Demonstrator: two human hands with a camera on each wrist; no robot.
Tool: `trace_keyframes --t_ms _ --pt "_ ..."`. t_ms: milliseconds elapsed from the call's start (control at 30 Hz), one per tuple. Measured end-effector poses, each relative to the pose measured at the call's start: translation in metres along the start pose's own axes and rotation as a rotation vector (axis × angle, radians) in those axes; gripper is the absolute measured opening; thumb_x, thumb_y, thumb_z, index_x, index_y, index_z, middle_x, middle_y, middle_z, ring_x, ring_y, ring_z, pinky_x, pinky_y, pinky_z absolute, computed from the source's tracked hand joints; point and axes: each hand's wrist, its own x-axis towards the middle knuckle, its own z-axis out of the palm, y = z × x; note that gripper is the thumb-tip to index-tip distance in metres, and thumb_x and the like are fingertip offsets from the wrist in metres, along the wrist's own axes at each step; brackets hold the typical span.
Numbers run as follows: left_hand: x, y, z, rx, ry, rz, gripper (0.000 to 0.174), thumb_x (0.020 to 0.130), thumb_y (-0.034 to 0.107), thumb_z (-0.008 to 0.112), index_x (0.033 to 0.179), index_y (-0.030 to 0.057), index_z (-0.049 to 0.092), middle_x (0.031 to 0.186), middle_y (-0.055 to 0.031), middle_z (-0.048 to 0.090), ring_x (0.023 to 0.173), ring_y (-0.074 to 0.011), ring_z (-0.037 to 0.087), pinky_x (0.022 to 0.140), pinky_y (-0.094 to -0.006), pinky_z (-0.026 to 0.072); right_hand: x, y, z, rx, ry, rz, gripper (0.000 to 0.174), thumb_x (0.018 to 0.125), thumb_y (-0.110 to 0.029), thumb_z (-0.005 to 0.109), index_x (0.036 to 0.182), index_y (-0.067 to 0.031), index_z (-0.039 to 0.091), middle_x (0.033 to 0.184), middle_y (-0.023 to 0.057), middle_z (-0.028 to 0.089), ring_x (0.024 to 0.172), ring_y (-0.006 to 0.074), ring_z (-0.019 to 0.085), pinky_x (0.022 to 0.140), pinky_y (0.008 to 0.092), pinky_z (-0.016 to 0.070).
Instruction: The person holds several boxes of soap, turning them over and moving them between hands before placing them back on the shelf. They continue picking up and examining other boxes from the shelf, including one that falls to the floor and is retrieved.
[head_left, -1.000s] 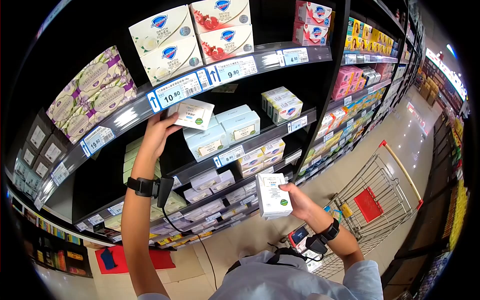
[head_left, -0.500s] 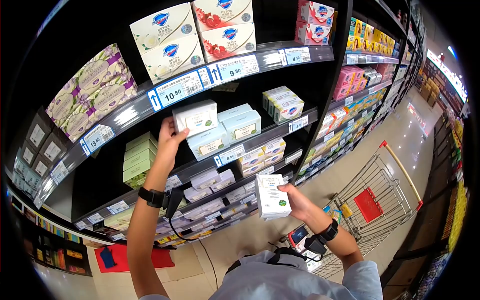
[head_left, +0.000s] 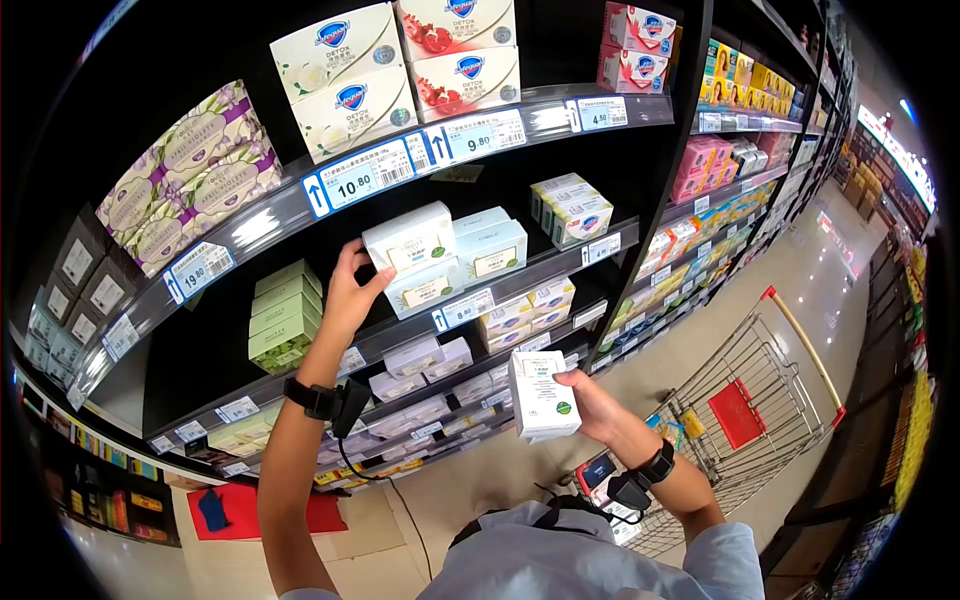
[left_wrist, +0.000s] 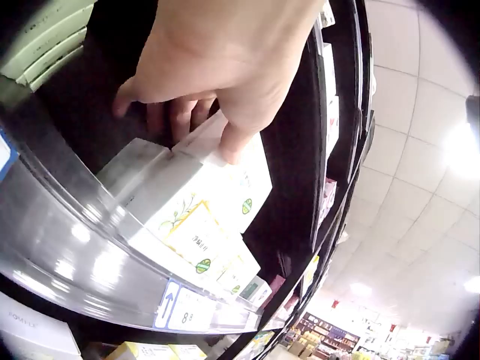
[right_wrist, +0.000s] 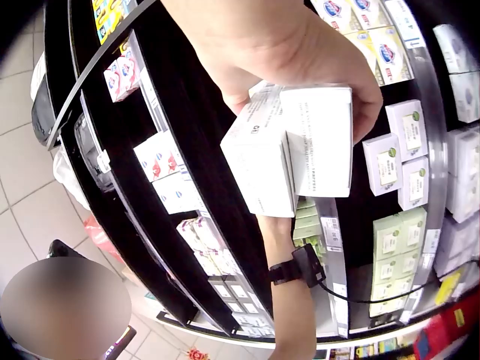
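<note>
Left of the 8.80 price label point(head_left: 463, 309), green boxes point(head_left: 285, 315) are stacked on the same shelf, with a dark gap between them and the left hand point(head_left: 356, 290). That hand, up and left of the label, grips a white box point(head_left: 410, 238) by its near left end, thumb and fingers clamped on it. The box sits over the pale blue boxes point(head_left: 492, 252) just above the label; whether it bears on them I cannot tell.

The step in hand looks like handling this 1 box at the stack. A next move of it calls for a steady pinch and a level path, so the boxes beneath are not nudged.

The upper shelf edge point(head_left: 250, 218) runs above and left of the label, close over the box, so headroom is tight; the open room lies outward, on the person's side. Below and right of the label, the right hand point(head_left: 600, 408) holds 2 white boxes point(head_left: 545, 395) together, thumb on the front, fingers around the far side. The cart point(head_left: 775, 420) stands farther right of the label, apart from both hands.
</note>
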Motion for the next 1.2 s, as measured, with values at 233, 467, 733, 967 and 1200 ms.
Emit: trace_keyframes --t_ms 233,467,733,967,1200 --pt "0.002 0.009 -0.004 0.180 -0.036 0.097 0.044 0.068 0.010 0.064 0.105 -0.0023 0.045 0.099 -0.0122 0.054 0.086 -0.0162 0.053 0.077 -0.0277 0.0396 -0.001 -0.001 -0.001 0.012 0.028 0.008 0.051 0.072 -0.028 0.053 0.115 -0.0018 0.043 0.109 0.0105 0.053 0.096 0.0217 0.053 0.086 0.0328 0.0390" --pt "0.020 0.003 -0.011 -0.036 -0.035 -0.048 0.041 0.067 0.002 0.062 0.105 -0.0030 0.045 0.102 -0.0116 0.052 0.063 -0.0108 0.053 0.057 -0.0215 0.0433 -0.001 0.002 -0.006 0.046 0.007 0.003 0.045 0.076 -0.027 0.051 0.112 -0.0005 0.044 0.107 0.0090 0.053 0.096 0.0190 0.052 0.084 0.0313 0.0401" --pt "0.041 0.031 -0.033 0.022 0.009 0.074 0.041 0.070 0.004 0.057 0.109 -0.0042 0.044 0.079 -0.0104 0.060 0.066 -0.0183 0.058 0.065 -0.0281 0.0448 -0.001 0.002 -0.016 0.014 0.042 0.001 0.052 0.073 -0.030 0.050 0.116 -0.0015 0.042 0.111 0.0115 0.052 0.098 0.0235 0.053 0.088 0.0349 0.0386" --pt "0.043 0.057 -0.045 0.339 -0.244 0.194 0.028 0.073 0.018 0.055 0.094 0.0012 0.052 0.095 -0.0129 0.054 0.084 -0.0242 0.054 0.075 -0.0329 0.0429 -0.003 0.002 -0.010 0.033 0.008 0.029 0.053 0.074 -0.031 0.050 0.117 -0.0015 0.041 0.111 0.0122 0.051 0.098 0.0246 0.053 0.087 0.0351 0.0391" --pt "0.055 0.050 -0.040 0.395 -0.144 0.167 0.031 0.072 0.023 0.060 0.096 0.0037 0.054 0.089 -0.0113 0.057 0.085 -0.0209 0.053 0.077 -0.0307 0.0418 -0.001 0.005 -0.011 0.028 0.006 0.032 0.054 0.073 -0.032 0.050 0.118 -0.0019 0.040 0.111 0.0125 0.051 0.098 0.0251 0.053 0.087 0.0355 0.0391"
